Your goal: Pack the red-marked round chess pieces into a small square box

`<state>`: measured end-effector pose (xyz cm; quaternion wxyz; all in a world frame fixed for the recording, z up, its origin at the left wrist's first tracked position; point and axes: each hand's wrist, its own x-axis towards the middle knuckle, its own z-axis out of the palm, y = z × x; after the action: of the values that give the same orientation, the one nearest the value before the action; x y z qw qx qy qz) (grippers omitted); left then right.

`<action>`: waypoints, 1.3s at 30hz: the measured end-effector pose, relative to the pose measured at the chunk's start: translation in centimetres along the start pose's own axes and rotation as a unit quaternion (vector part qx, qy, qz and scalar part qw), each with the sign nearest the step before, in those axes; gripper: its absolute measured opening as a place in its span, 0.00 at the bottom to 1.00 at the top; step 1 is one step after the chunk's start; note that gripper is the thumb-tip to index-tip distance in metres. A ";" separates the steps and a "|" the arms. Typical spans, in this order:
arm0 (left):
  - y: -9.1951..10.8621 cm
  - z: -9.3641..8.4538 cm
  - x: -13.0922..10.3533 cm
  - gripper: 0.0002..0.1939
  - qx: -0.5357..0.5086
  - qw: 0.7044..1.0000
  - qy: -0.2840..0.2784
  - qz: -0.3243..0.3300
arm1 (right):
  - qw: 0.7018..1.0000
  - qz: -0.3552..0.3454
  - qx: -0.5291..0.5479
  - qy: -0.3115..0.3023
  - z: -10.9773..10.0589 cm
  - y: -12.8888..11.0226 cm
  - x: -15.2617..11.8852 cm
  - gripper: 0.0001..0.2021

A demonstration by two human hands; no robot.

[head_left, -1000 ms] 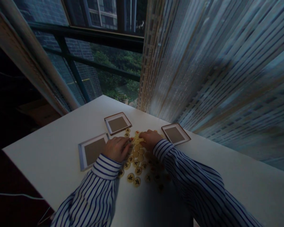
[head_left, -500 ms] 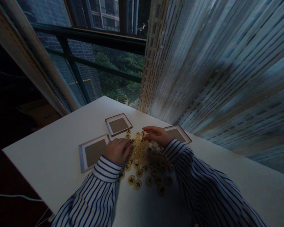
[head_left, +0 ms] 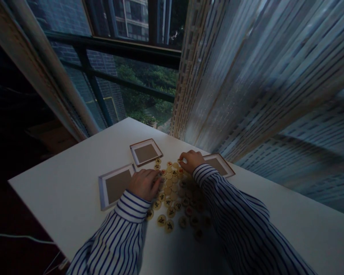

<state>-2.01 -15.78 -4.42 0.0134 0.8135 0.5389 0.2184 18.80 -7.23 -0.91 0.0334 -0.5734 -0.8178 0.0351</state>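
Observation:
Many round wooden pieces [head_left: 167, 190] with red or black characters lie on the white table [head_left: 74, 164], some face up, some blank side up. At the left edge of the group is my left hand [head_left: 145, 184], its fingers bent and its tips at a red-marked piece [head_left: 163, 172]. My right hand [head_left: 190, 160] pinches a small piece [head_left: 180, 160] at the far right edge of the group. Shadow from my right arm darkens the pieces nearest to it.
Three shallow open boxes stand around the pieces: one at the left [head_left: 117, 185], one at the back [head_left: 146, 152], one behind my right hand [head_left: 219, 165]. Beyond the table are a window railing [head_left: 114, 47] and a striped curtain [head_left: 232, 76].
My right hand has closed from spread fingers into a pinch on a piece at the far edge. My left hand stays in nearly the same place. The view has shifted slightly.

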 end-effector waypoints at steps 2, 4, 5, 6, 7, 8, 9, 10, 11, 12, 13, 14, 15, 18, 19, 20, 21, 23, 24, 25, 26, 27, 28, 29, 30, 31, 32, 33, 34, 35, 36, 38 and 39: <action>0.0 0.0 0.0 0.15 0.000 1.000 0.001 0.000 | 1.000 -0.002 -0.009 -0.009 0.2 0.0 0.2 0.11; 0.0 0.0 0.0 0.15 0.000 1.000 -0.002 0.001 | 1.000 -0.005 -0.017 -0.017 0.3 0.0 0.3 0.12; -0.1 0.0 0.0 0.15 0.000 1.000 -0.004 0.001 | 1.000 -0.006 -0.020 -0.021 0.4 0.1 0.4 0.12; -0.1 0.0 0.0 0.15 0.000 1.000 -0.006 0.001 | 0.999 -0.007 -0.023 -0.026 0.4 0.1 0.4 0.12; -0.1 0.0 0.0 0.15 -0.001 1.000 -0.007 0.000 | 0.999 -0.007 -0.027 -0.030 0.5 0.2 0.4 0.12; -0.1 0.0 0.0 0.15 -0.001 1.000 -0.008 0.000 | 0.999 -0.006 -0.030 -0.034 0.5 0.2 0.4 0.12; 0.0 0.0 0.0 0.16 -0.001 1.000 -0.008 -0.001 | 0.999 -0.006 -0.032 -0.039 0.4 0.2 0.4 0.12; 0.0 0.0 0.0 0.16 0.001 1.000 -0.008 -0.003 | 0.998 -0.006 -0.035 -0.043 0.4 0.2 0.4 0.11; 0.0 0.0 0.0 0.16 0.004 1.000 -0.008 -0.003 | 0.998 -0.006 -0.037 -0.046 0.2 0.1 0.4 0.11; 0.0 0.0 0.0 0.16 0.007 1.000 -0.008 -0.003 | 0.998 -0.008 -0.040 -0.047 0.0 0.1 0.3 0.11; 0.1 0.0 0.0 0.16 0.010 1.000 -0.007 -0.004 | 0.998 -0.011 -0.042 -0.046 -0.3 0.2 0.1 0.12; 0.1 0.0 0.0 0.16 0.013 1.000 -0.007 -0.003 | 0.998 -0.015 -0.043 -0.044 -0.6 0.2 -0.1 0.12; 0.1 0.0 0.0 0.16 0.014 1.000 -0.006 -0.003 | 0.998 -0.018 -0.045 -0.039 -1.0 0.3 -0.5 0.12; 0.2 -0.1 0.1 0.16 0.012 1.000 -0.006 0.004 | 0.997 -0.032 -0.050 -0.048 -2.1 0.9 -2.4 0.11; 0.3 -0.1 0.1 0.16 0.011 1.000 -0.006 0.008 | 0.996 -0.039 -0.050 -0.058 -2.3 1.1 -3.1 0.11; 0.3 -0.1 0.1 0.16 0.011 1.000 -0.005 0.010 | 0.995 -0.048 -0.052 -0.065 -2.5 1.2 -3.8 0.11; 0.4 -0.1 0.1 0.16 0.010 1.000 -0.005 0.013 | 0.994 -0.059 -0.061 -0.072 -2.6 1.3 -4.5 0.11; 0.5 -0.1 0.0 0.16 0.013 1.000 -0.002 0.016 | 0.992 -0.076 -0.063 -0.073 -2.4 1.3 -5.4 0.10; 0.6 -0.1 0.0 0.17 0.014 1.000 0.001 0.015 | 0.992 -0.085 -0.058 -0.074 -2.2 1.3 -5.6 0.11; 0.6 0.0 0.0 0.17 0.015 1.000 0.004 0.014 | 0.992 -0.094 -0.050 -0.073 -1.9 1.1 -5.6 0.12; 0.7 0.0 0.0 0.17 0.014 1.000 0.006 0.013 | 0.992 -0.100 -0.041 -0.067 -1.6 0.9 -5.5 0.13; 0.7 0.0 0.0 0.16 0.013 1.000 0.007 0.012 | 0.991 -0.109 -0.032 -0.067 -1.3 0.7 -5.2 0.13; 0.7 0.1 0.0 0.16 0.011 1.000 0.006 0.012 | 0.991 -0.111 -0.028 -0.070 -1.1 0.4 -4.9 0.13; 0.7 0.1 0.0 0.16 0.009 1.000 0.003 0.013 | 0.992 -0.100 -0.030 -0.065 -0.8 0.2 -4.6 0.12; 0.7 0.2 0.0 0.16 0.008 1.000 0.000 0.015 | 0.994 -0.090 -0.033 -0.061 -0.6 -0.1 -4.3 0.11; 0.7 0.2 0.0 0.16 0.008 1.000 -0.001 0.015 | 0.994 -0.082 -0.036 -0.058 -0.4 -0.3 -4.0 0.11; 0.7 0.2 0.0 0.16 0.008 1.000 -0.001 0.016 | 0.995 -0.077 -0.038 -0.056 -0.3 -0.4 -3.8 0.11; 0.8 0.2 0.0 0.16 0.008 1.000 0.001 0.015 | 0.995 -0.074 -0.040 -0.056 -0.2 -0.5 -3.6 0.11; 0.8 0.2 0.0 0.16 0.008 1.000 0.003 0.014 | 0.995 -0.073 -0.040 -0.058 -0.1 -0.6 -3.5 0.11; 0.9 0.1 0.0 0.16 0.006 1.000 0.005 0.013 | 0.995 -0.072 -0.040 -0.060 0.0 -0.7 -3.5 0.10; 0.9 0.1 0.0 0.16 0.004 1.000 0.006 0.012 | 0.995 -0.070 -0.040 -0.061 0.0 -0.7 -3.5 0.10; 1.0 0.0 0.0 0.16 0.003 1.000 0.005 0.009 | 0.995 -0.067 -0.038 -0.062 0.0 -0.7 -3.5 0.10; 1.0 -0.1 0.0 0.16 0.003 1.000 0.004 0.007 | 0.995 -0.066 -0.037 -0.062 0.0 -0.7 -3.6 0.10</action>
<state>-1.17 -16.21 -4.11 0.0066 0.8165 0.5337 0.2201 19.39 -10.80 -0.88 -0.0364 -0.5160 -0.8550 0.0384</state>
